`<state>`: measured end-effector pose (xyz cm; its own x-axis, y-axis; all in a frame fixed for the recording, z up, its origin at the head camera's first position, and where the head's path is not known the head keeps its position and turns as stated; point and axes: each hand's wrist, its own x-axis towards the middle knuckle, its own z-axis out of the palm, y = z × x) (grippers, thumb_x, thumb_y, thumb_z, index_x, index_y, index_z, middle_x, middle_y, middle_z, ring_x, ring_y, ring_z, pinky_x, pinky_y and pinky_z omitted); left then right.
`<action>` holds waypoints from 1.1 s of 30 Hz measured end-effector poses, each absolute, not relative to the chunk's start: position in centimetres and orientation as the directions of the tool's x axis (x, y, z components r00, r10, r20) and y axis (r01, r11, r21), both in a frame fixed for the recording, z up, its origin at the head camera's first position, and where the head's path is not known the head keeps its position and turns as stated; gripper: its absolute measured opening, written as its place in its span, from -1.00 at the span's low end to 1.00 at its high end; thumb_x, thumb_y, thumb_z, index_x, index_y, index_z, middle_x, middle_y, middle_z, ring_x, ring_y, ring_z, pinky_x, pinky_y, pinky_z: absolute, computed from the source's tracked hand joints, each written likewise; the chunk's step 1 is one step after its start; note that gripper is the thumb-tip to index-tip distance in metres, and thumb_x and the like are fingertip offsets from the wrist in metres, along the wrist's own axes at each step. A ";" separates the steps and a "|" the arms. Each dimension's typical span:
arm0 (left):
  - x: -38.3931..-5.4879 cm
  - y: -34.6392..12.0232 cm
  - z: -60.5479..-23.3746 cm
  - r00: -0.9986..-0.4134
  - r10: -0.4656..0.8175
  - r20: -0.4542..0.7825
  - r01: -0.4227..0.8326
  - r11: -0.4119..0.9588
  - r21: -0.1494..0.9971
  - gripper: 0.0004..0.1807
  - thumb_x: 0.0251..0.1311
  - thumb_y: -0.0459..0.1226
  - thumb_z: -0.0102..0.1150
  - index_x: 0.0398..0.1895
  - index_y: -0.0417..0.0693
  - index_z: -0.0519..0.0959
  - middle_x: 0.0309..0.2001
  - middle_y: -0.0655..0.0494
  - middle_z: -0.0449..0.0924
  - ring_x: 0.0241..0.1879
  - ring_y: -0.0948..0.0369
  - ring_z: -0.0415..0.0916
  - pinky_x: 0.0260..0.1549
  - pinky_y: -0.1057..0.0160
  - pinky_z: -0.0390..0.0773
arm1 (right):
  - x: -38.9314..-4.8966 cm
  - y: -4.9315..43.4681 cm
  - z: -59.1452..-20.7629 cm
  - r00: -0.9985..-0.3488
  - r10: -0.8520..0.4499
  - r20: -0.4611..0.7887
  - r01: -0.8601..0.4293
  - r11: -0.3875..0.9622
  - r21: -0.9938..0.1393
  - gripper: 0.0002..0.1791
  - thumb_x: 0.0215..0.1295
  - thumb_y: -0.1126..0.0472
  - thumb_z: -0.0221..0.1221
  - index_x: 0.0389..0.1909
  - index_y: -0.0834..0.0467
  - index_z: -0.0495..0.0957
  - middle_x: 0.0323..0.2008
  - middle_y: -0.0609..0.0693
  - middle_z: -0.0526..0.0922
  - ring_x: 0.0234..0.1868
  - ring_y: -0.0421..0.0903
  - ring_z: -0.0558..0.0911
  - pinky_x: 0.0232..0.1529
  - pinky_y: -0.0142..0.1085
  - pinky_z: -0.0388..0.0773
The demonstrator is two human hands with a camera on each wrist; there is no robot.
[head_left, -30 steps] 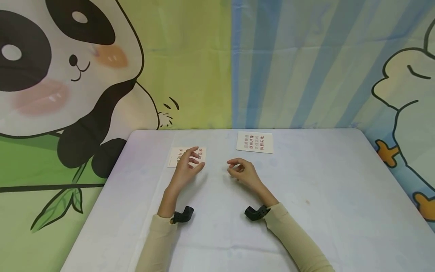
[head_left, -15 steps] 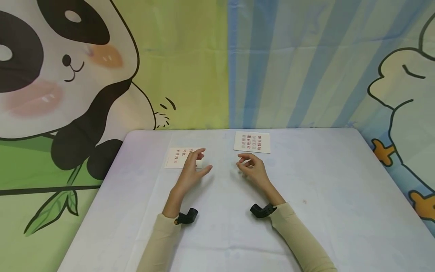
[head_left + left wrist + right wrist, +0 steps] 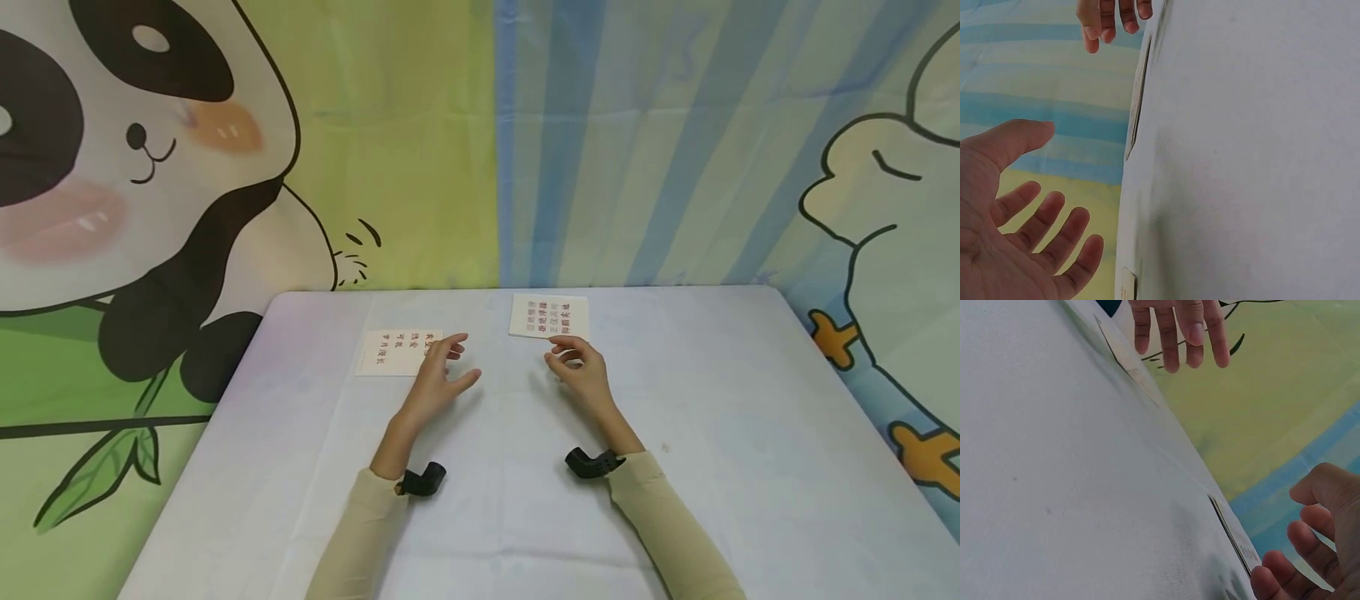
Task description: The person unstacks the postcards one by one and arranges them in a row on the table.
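Observation:
Two pale cards printed with rows of reddish and grey characters lie flat on the table. The left card (image 3: 397, 353) is partly covered from view by my left hand (image 3: 437, 385), whose fingers are relaxed and spread from the thumb, holding nothing. Farther back and to the right lies the other card (image 3: 549, 316), which looks thicker, perhaps a small stack. My right hand (image 3: 587, 373) hovers just in front of it, fingers loosely bent with nothing between them. In the left wrist view, the left palm (image 3: 997, 231) is bare. The right wrist view shows the right fingers (image 3: 1310, 537) apart from the card edge.
A white cloth covers the table (image 3: 525, 500). Behind its far edge hangs a printed backdrop (image 3: 405, 125) with a panda and stripes. Black wrist cameras (image 3: 423, 479) sit at both cuffs.
Both hands have drifted right in the head view, the right one farther, so the gap between them has widened. The left thumb has spread from the fingers. The view has shifted slightly.

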<state>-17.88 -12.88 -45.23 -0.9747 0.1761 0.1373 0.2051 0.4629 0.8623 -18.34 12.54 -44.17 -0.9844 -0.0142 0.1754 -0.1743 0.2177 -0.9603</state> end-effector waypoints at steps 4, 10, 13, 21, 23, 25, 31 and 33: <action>-17.9 -12.6 -45.6 -0.973 0.188 0.131 0.204 0.452 0.868 -0.30 0.16 -0.30 0.34 0.36 -0.18 0.29 0.08 -0.16 0.35 0.12 -0.04 0.34 0.09 -0.13 0.38 | -18.8 13.4 -44.7 -0.985 0.026 0.168 -0.158 0.229 -0.961 -0.64 0.21 0.42 0.26 0.02 0.46 0.53 -0.16 0.40 0.57 -0.27 -0.02 0.55 -0.36 -0.55 0.47; -18.1 -12.2 -46.1 -0.972 0.202 0.115 0.197 0.452 0.870 -0.30 0.17 -0.27 0.34 0.36 -0.14 0.29 0.10 -0.15 0.36 0.12 -0.02 0.34 0.08 -0.10 0.39 | -19.5 14.5 -45.4 -0.978 0.078 0.192 -0.171 0.220 -0.961 -0.63 0.19 0.42 0.28 0.03 0.43 0.55 -0.12 0.43 0.55 -0.28 -0.08 0.53 -0.37 -0.55 0.46; -18.1 -11.9 -46.2 -0.973 0.203 0.107 0.190 0.450 0.872 -0.30 0.17 -0.27 0.34 0.36 -0.13 0.29 0.10 -0.14 0.36 0.12 -0.01 0.35 0.08 -0.11 0.41 | -20.3 15.1 -46.8 -0.975 0.108 0.196 -0.168 0.226 -0.960 -0.64 0.19 0.40 0.29 0.02 0.37 0.58 -0.13 0.36 0.56 -0.29 -0.16 0.53 -0.35 -0.56 0.46; -18.5 -11.2 -46.5 -0.973 0.214 0.083 0.173 0.450 0.876 -0.30 0.19 -0.28 0.33 0.37 -0.16 0.28 0.11 -0.15 0.35 0.13 -0.03 0.35 0.08 -0.09 0.41 | -20.9 16.1 -48.5 -0.961 0.150 0.234 -0.191 0.254 -0.948 -0.64 0.17 0.37 0.30 0.02 0.31 0.59 -0.13 0.27 0.55 -0.26 -0.15 0.54 -0.30 -0.57 0.45; -18.6 -11.1 -46.6 -0.973 0.217 0.077 0.170 0.452 0.876 -0.31 0.19 -0.27 0.33 0.37 -0.15 0.28 0.11 -0.13 0.35 0.13 -0.03 0.35 0.08 -0.08 0.41 | -20.9 16.2 -48.6 -0.959 0.160 0.232 -0.188 0.251 -0.950 -0.64 0.17 0.37 0.30 0.02 0.32 0.59 -0.12 0.27 0.55 -0.24 -0.14 0.53 -0.28 -0.57 0.44; -18.7 -10.9 -46.6 -0.972 0.220 0.083 0.176 0.448 0.876 -0.31 0.20 -0.27 0.32 0.37 -0.14 0.28 0.11 -0.13 0.36 0.13 -0.02 0.35 0.07 -0.08 0.42 | -21.0 16.3 -48.8 -0.959 0.171 0.227 -0.180 0.253 -0.951 -0.64 0.17 0.37 0.30 0.02 0.32 0.58 -0.11 0.26 0.55 -0.23 -0.13 0.53 -0.27 -0.57 0.44; -19.4 -10.4 -47.2 -0.967 0.236 0.095 0.195 0.448 0.872 -0.33 0.21 -0.27 0.31 0.36 -0.14 0.29 0.09 -0.16 0.37 0.11 -0.02 0.37 0.06 -0.06 0.43 | -21.4 16.6 -49.3 -0.965 0.197 0.175 -0.121 0.259 -0.958 -0.63 0.17 0.34 0.32 0.02 0.29 0.59 -0.10 0.21 0.53 -0.20 -0.11 0.52 -0.26 -0.57 0.42; -19.7 -10.2 -47.4 -0.967 0.241 0.084 0.188 0.450 0.873 -0.33 0.20 -0.28 0.31 0.36 -0.15 0.29 0.09 -0.16 0.37 0.10 0.00 0.37 0.07 -0.03 0.43 | -21.5 16.6 -49.4 -0.966 0.200 0.161 -0.106 0.261 -0.960 -0.63 0.17 0.34 0.31 0.02 0.29 0.59 -0.10 0.21 0.52 -0.19 -0.10 0.52 -0.25 -0.59 0.42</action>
